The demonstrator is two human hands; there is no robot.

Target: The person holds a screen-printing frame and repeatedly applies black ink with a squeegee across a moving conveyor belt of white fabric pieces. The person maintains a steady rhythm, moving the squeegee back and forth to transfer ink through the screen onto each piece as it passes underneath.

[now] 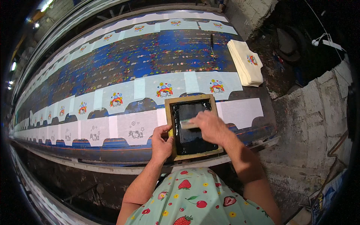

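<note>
A wooden-framed printing screen [190,99] lies on the long table over the near row of pale fabric pieces. Black ink coats its mesh, thicker and glossy along the inner edges. My left hand [162,144] grips the left side of the frame, thumb and fingers closed at its edge, beside a small yellow patch. Inside the frame, my right hand [212,128] is closed around a squeegee [186,125], whose pale strip shows to the left of my fingers. On the pale pink fabric piece [127,122] left of the screen is a black outline print.
Beyond the screen runs a row of light blue fabric pieces [140,89] with rainbow prints. A folded cream fabric stack [242,67] sits at the table's right end, near a thin dark tool [212,45]. A rough block wall [303,112] stands to the right.
</note>
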